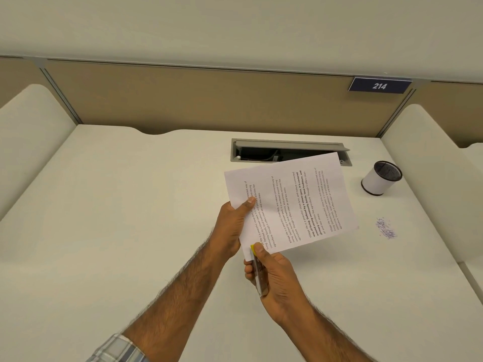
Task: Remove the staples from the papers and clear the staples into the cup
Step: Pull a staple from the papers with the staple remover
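The left hand [231, 226] is pinching the papers [292, 205] at their near-left edge, thumb on top, and is holding them lifted above the desk [130, 205]. The right hand [274, 280] is gripping a staple remover [257, 273] with closed fingers; its yellow tip is touching the papers' near corner, just beside the left hand. The cup [380, 178], white with a dark rim, is standing upright on the desk, right of the papers and apart from them. A small pile of staples [385, 228] is lying on the desk near the cup. An open cable tray [287, 150] is sitting behind the papers.
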